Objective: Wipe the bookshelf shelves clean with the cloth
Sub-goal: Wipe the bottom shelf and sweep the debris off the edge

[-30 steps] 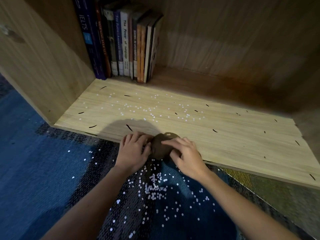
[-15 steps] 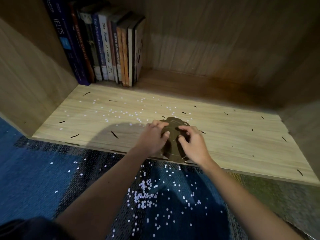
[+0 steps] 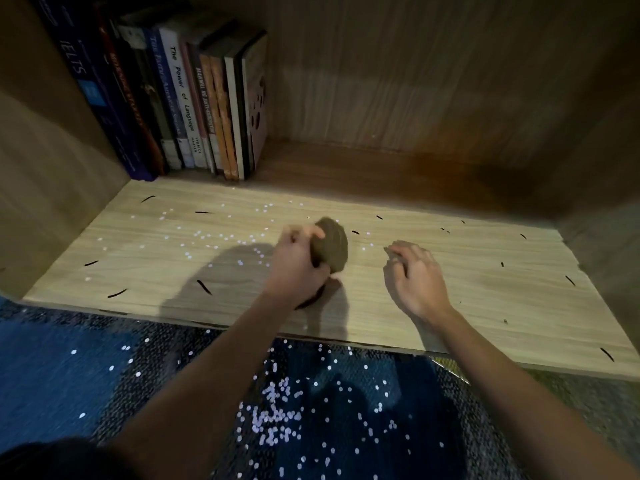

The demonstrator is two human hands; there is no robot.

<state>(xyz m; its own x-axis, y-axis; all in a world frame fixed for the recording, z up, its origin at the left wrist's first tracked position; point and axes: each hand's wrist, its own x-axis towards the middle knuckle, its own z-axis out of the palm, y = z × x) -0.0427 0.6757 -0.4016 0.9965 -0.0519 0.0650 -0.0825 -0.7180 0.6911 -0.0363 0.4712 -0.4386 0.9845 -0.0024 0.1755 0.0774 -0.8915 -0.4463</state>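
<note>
A bunched brown cloth point(image 3: 333, 244) sits on the light wooden shelf board point(image 3: 467, 299), near its middle. My left hand point(image 3: 298, 268) grips the cloth from its left side, fingers curled round it. My right hand point(image 3: 414, 277) hovers just to the right of the cloth, apart from it, fingers loosely bent and holding nothing. Small white beads point(image 3: 204, 237) and dark slivers point(image 3: 203, 286) lie scattered over the board, mostly on its left half.
A row of upright books point(image 3: 180, 98) stands at the back left against the side wall. The shelf's back panel point(image 3: 433, 81) and right wall close the space. Below the shelf edge, a blue carpet point(image 3: 52, 372) carries several white beads point(image 3: 273, 417).
The cloth has moved from the shelf's front edge inward toward the middle. My right hand has let go of it and shifted right; my left hand alone holds it.
</note>
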